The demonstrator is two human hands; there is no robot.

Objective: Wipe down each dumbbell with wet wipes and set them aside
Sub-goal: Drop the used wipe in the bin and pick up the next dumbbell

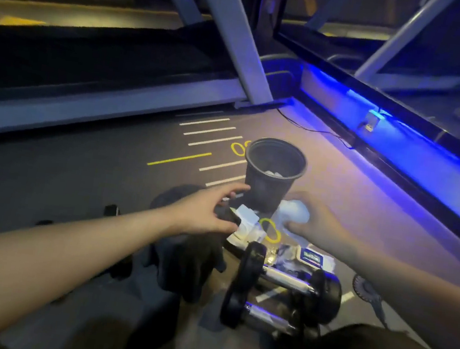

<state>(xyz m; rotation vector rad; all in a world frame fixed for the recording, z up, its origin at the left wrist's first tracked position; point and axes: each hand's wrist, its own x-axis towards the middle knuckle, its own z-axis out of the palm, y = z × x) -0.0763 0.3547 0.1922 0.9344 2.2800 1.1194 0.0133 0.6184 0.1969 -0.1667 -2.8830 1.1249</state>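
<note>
Two black dumbbells with chrome handles lie side by side on the floor in front of me, the far dumbbell [285, 278] and the near dumbbell [260, 316]. A wet wipes pack [311, 257] lies just beyond them. My right hand [318, 224] grips a crumpled white wipe [295, 212] beside the base of a black bin [269, 176]. My left hand [206, 210] reaches toward the bin's foot with fingers spread. It hovers over a small dark shape I cannot identify and a white packet [246, 220].
The bin holds used white wipes. A dark cloth [190, 265] lies left of the dumbbells, and further dark dumbbells [120, 265] sit in shadow at the left. Treadmill frames stand behind; a blue-lit ledge runs along the right. A small fan [366, 289] lies on the floor.
</note>
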